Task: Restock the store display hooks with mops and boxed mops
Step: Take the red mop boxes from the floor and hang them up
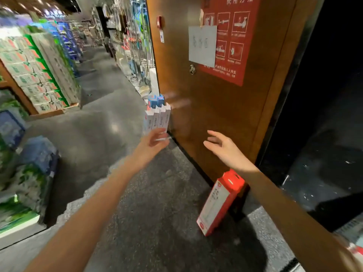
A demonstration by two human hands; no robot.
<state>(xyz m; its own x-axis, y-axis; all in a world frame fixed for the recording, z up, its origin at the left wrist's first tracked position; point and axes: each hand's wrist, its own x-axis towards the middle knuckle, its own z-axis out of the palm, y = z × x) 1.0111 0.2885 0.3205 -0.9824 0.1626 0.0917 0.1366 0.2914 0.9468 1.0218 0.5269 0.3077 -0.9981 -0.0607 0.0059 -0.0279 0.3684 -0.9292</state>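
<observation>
White boxed mops (pixel 157 120) stood against a wooden door (pixel 216 114) are touched by the open left hand (pixel 154 142); the right hand (pixel 222 147) is held open, empty.

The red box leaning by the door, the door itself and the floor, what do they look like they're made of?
Red box: probably printed cardboard, with crisp folded edges, a hang slot on top and a slight sheen.
Door: wood or wood veneer, brown with faint grain, semi-gloss, showing soft reflections.
Floor: likely polished concrete or terrazzo, grey, speckled, reflecting the lights.
</observation>
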